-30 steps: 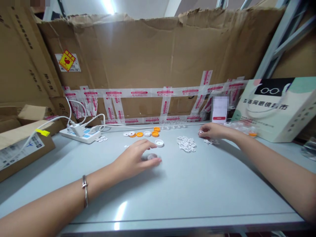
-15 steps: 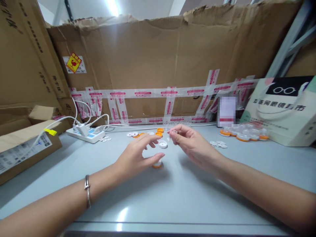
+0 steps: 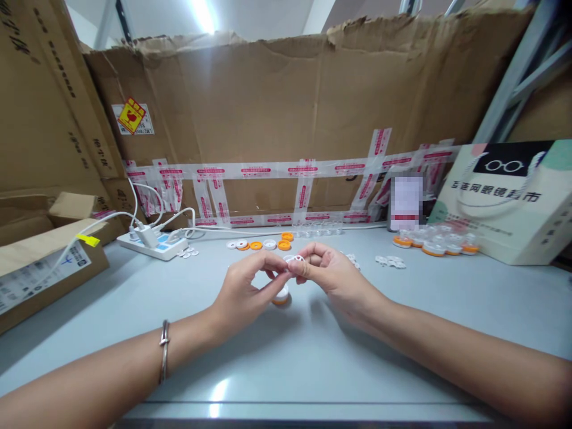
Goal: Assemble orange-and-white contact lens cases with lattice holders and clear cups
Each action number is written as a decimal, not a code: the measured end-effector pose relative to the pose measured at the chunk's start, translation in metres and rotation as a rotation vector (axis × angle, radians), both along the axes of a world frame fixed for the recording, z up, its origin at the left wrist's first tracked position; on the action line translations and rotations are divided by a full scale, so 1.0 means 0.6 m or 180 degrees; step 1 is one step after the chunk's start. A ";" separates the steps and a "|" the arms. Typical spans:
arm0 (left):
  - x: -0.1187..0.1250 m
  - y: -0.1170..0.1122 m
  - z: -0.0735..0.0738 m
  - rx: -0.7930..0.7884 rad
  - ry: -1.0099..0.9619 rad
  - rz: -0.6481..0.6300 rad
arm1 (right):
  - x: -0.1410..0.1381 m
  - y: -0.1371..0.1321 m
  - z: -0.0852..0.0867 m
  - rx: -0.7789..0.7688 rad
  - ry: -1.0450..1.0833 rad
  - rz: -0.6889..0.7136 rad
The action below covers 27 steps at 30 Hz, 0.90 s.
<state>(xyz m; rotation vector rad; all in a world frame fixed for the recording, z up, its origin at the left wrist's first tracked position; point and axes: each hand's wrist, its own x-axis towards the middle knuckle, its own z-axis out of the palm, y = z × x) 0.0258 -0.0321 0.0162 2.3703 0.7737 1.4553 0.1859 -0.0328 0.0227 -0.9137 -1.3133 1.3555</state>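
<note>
The white openwork piece [image 3: 299,258] is pinched by the left hand [image 3: 248,285] and right hand [image 3: 334,276], both nearly closed, and is best gripped lightly by its edge.

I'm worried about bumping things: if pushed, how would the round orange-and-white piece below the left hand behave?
The round piece would probably slide rather than tip, since it sits low and flat on the table, whose glossy top looks smooth. Stood on edge, it might roll, given its circular outline.
</note>
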 end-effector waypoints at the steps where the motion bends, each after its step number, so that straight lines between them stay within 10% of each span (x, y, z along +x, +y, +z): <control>1: -0.001 0.002 0.001 -0.0008 -0.0014 0.0028 | 0.007 0.009 0.001 0.0101 -0.0058 -0.0011; 7: -0.019 0.019 0.007 0.0134 -0.0157 0.0250 | 0.129 0.108 0.008 0.0935 -0.2020 -0.1035; 12: -0.028 0.032 0.001 0.0513 -0.0001 0.0225 | 0.213 0.153 -0.014 0.0442 -0.2940 -0.0668; 27: -0.029 0.036 -0.005 0.0392 0.0160 0.0264 | 0.195 0.146 -0.012 0.0536 -0.2434 -0.0877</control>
